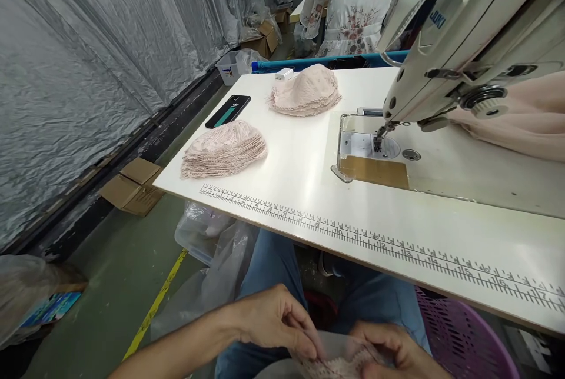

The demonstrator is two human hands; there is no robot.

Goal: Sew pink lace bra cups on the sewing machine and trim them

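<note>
Below the bench's (pixel 309 155) near edge, our left hand (pixel 269 320) and right hand (pixel 392 352) pinch one pink lace piece (pixel 339 362) over the lap, fingers closed on it. We judge the thin lace could slip into the purple basket (pixel 459 338). On the bench: two lace stacks (pixel 223 149) (pixel 304 90), one phone (pixel 228 110), one sewing machine (pixel 463 43)

bare forearms, left hand (pixel 269 320) ringless, blue jeans (pixel 273 261).
</note>
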